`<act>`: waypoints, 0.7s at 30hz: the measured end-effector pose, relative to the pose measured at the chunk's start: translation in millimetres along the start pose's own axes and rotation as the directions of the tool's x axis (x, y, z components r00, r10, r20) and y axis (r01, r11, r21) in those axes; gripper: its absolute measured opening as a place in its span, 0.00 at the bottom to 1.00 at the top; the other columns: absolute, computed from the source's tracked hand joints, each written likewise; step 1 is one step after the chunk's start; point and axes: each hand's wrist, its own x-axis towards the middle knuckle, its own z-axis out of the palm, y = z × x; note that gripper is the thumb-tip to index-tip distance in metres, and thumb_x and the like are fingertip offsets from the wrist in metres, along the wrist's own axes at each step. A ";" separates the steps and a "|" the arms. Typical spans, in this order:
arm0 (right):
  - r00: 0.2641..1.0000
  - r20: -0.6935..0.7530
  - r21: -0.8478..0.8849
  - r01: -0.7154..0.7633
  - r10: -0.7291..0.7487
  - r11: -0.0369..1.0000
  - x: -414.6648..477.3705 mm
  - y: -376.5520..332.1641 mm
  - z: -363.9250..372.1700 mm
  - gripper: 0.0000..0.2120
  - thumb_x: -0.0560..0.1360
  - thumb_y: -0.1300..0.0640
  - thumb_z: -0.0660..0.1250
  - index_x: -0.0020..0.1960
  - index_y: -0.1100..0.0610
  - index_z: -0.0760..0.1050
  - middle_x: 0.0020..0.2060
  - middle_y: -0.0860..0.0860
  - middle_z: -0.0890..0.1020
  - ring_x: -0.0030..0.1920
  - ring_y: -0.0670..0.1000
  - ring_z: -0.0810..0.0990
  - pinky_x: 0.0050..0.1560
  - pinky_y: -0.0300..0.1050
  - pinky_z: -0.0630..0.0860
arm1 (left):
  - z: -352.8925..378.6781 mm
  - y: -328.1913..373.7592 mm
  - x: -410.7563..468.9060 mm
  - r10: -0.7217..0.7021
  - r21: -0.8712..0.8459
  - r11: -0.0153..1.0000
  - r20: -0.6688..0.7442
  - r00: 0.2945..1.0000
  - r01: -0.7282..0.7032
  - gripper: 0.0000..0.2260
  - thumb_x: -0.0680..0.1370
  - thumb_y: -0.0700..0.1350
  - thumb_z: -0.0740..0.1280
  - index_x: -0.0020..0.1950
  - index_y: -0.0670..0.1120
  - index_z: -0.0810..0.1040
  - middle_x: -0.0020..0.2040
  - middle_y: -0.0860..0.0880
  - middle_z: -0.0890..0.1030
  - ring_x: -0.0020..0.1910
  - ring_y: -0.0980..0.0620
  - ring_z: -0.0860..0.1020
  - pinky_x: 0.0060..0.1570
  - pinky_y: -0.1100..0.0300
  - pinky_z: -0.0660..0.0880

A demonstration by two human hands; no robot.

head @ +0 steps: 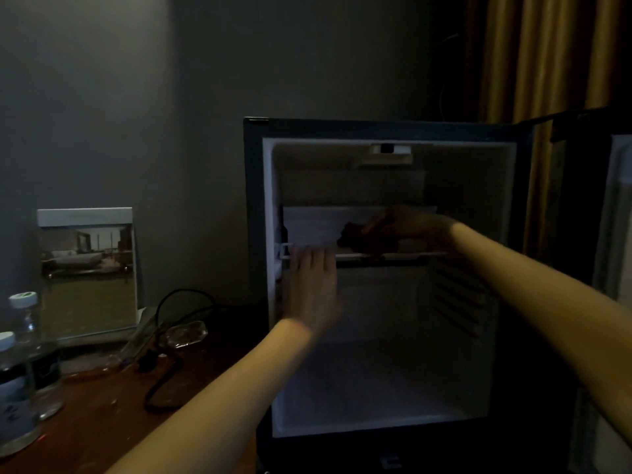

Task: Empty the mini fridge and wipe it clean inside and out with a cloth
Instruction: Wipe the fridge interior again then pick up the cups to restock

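Mini fridge (pixel 386 131) sits centre-right of frame with its door (pixel 615 217) swung open at the right edge. Left hand (pixel 313 289): fingers (pixel 316 260) near straight, tips against the front edge of the shelf (pixel 314 222). Right hand (pixel 410 224) is on the shelf with fingers curled over a dark cloth (pixel 359 241); the grip detail is blurred. Water bottles (pixel 30 340) stand on the tabletop (pixel 102 422), lower left.

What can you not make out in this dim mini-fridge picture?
Head view:
- Dark cloth on the white fridge shelf: partly covered by the right hand; colour lost in dimness.
- Clear plastic water bottles: cut by left edge, labels blurred.
- Open fridge door: cut by right edge.
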 end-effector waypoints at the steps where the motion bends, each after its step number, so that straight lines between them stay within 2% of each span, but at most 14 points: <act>1: 0.987 -0.154 -0.122 0.018 -0.036 0.992 -0.3 7.5 -2.3 0.13 0.79 0.66 0.63 0.63 0.64 0.75 0.56 0.57 0.78 0.56 0.54 0.78 0.53 0.36 0.74 | 1.3 0.3 5.0 0.005 0.006 1.000 0.012 1.000 -0.006 0.26 0.78 0.53 0.62 0.72 0.43 0.63 0.71 0.43 0.67 0.70 0.44 0.65 0.72 0.48 0.58; 3: 0.936 -0.352 -0.192 -0.066 -0.006 0.979 7.7 30.3 -0.6 0.17 0.79 0.68 0.60 0.68 0.70 0.68 0.64 0.65 0.73 0.65 0.63 0.72 0.66 0.49 0.68 | 1.8 2.3 16.3 -0.002 -0.019 1.000 0.039 0.999 0.002 0.21 0.78 0.52 0.61 0.69 0.44 0.67 0.67 0.43 0.72 0.66 0.44 0.70 0.67 0.50 0.63; 4: 0.936 -0.352 -0.186 -0.104 0.032 0.977 10.0 35.9 1.3 0.18 0.80 0.68 0.59 0.69 0.69 0.67 0.66 0.65 0.71 0.67 0.64 0.70 0.68 0.51 0.66 | 1.9 3.2 22.6 -0.010 -0.021 1.000 0.051 0.999 0.011 0.19 0.78 0.51 0.61 0.67 0.45 0.69 0.65 0.44 0.73 0.64 0.44 0.71 0.64 0.51 0.65; 5: 0.957 -0.289 -0.248 -0.070 -0.005 0.966 8.9 37.3 5.3 0.19 0.80 0.68 0.58 0.70 0.68 0.66 0.67 0.64 0.71 0.68 0.63 0.70 0.69 0.50 0.65 | 2.1 4.3 29.1 -0.021 -0.013 1.000 0.062 0.998 0.022 0.18 0.78 0.51 0.60 0.66 0.45 0.70 0.64 0.44 0.74 0.62 0.43 0.72 0.61 0.50 0.66; 6: 0.971 -0.214 -0.306 0.037 -0.107 0.951 8.1 35.0 9.8 0.18 0.80 0.66 0.59 0.70 0.66 0.67 0.67 0.63 0.72 0.68 0.61 0.71 0.69 0.48 0.66 | 2.7 5.3 34.8 -0.034 -0.002 0.999 0.076 0.997 0.034 0.18 0.79 0.52 0.60 0.65 0.45 0.71 0.63 0.44 0.74 0.62 0.42 0.72 0.59 0.50 0.67; 7: 0.971 -0.145 -0.299 0.139 -0.189 0.944 7.2 32.2 15.5 0.17 0.80 0.63 0.60 0.69 0.63 0.69 0.66 0.59 0.74 0.67 0.57 0.73 0.69 0.46 0.67 | 3.2 6.5 39.6 -0.047 0.001 0.999 0.091 0.995 0.047 0.18 0.79 0.52 0.60 0.65 0.45 0.71 0.63 0.43 0.75 0.61 0.42 0.73 0.57 0.50 0.68; 9: 0.974 0.032 -0.204 0.225 -0.223 0.953 10.9 27.0 23.9 0.16 0.79 0.59 0.63 0.67 0.60 0.74 0.64 0.49 0.75 0.64 0.48 0.74 0.68 0.40 0.67 | 6.4 7.3 47.6 -0.064 -0.024 0.997 0.117 0.991 0.067 0.19 0.78 0.52 0.62 0.66 0.46 0.70 0.61 0.43 0.77 0.59 0.42 0.75 0.55 0.52 0.70; 11: 0.976 0.013 -0.134 0.216 -0.216 0.967 20.0 27.2 24.6 0.16 0.78 0.60 0.65 0.65 0.60 0.75 0.64 0.51 0.75 0.64 0.48 0.73 0.68 0.42 0.67 | 8.8 6.3 51.9 -0.066 -0.042 0.997 0.124 0.990 0.071 0.21 0.78 0.52 0.63 0.69 0.47 0.69 0.61 0.43 0.78 0.59 0.42 0.76 0.54 0.53 0.71; 13: 0.986 0.012 0.006 0.165 -0.165 0.986 18.1 29.8 23.1 0.16 0.76 0.56 0.69 0.62 0.55 0.77 0.63 0.55 0.78 0.65 0.55 0.75 0.69 0.50 0.69 | 10.3 2.1 54.1 -0.046 -0.057 0.997 0.132 0.990 0.054 0.19 0.78 0.52 0.63 0.66 0.47 0.72 0.60 0.43 0.78 0.58 0.43 0.76 0.52 0.55 0.72; 14: 0.989 0.016 0.029 0.147 -0.148 0.989 14.5 26.9 18.5 0.17 0.72 0.51 0.71 0.60 0.51 0.78 0.62 0.55 0.79 0.64 0.57 0.77 0.67 0.52 0.71 | 10.1 0.1 53.8 -0.044 -0.071 0.996 0.135 0.990 0.054 0.18 0.78 0.52 0.64 0.65 0.47 0.74 0.60 0.43 0.79 0.58 0.43 0.77 0.52 0.55 0.72; 15: 0.990 0.044 0.043 0.130 -0.132 0.991 8.1 24.6 12.2 0.18 0.69 0.47 0.72 0.59 0.48 0.78 0.60 0.53 0.80 0.62 0.55 0.78 0.65 0.49 0.74 | 9.2 -0.9 53.4 -0.042 -0.082 0.995 0.136 0.990 0.054 0.18 0.78 0.53 0.63 0.65 0.47 0.74 0.60 0.43 0.79 0.58 0.43 0.77 0.52 0.54 0.72; 16: 0.992 0.086 0.046 0.092 -0.096 0.995 1.0 21.0 4.7 0.18 0.69 0.48 0.72 0.58 0.48 0.78 0.60 0.51 0.80 0.60 0.52 0.79 0.61 0.43 0.76 | 8.2 -1.3 53.0 -0.039 -0.089 0.995 0.133 0.990 0.051 0.18 0.79 0.53 0.63 0.66 0.47 0.74 0.60 0.43 0.79 0.58 0.43 0.77 0.53 0.54 0.73; 18: 0.985 0.171 -0.001 0.025 -0.025 1.000 -10.4 19.0 -12.6 0.14 0.76 0.58 0.70 0.61 0.50 0.78 0.58 0.47 0.81 0.56 0.47 0.80 0.52 0.32 0.77 | 7.5 -0.2 53.4 -0.038 -0.086 0.995 0.109 0.993 0.047 0.18 0.80 0.54 0.61 0.67 0.48 0.74 0.61 0.44 0.79 0.60 0.43 0.76 0.55 0.53 0.73; 21: 0.983 0.175 -0.049 -0.041 0.049 0.998 -16.7 18.8 -32.7 0.11 0.77 0.61 0.68 0.58 0.52 0.80 0.50 0.46 0.83 0.48 0.47 0.81 0.44 0.32 0.77 | 7.1 3.3 52.0 -0.051 -0.082 0.995 0.081 0.995 0.058 0.19 0.80 0.54 0.60 0.68 0.48 0.73 0.62 0.44 0.78 0.61 0.43 0.76 0.57 0.54 0.72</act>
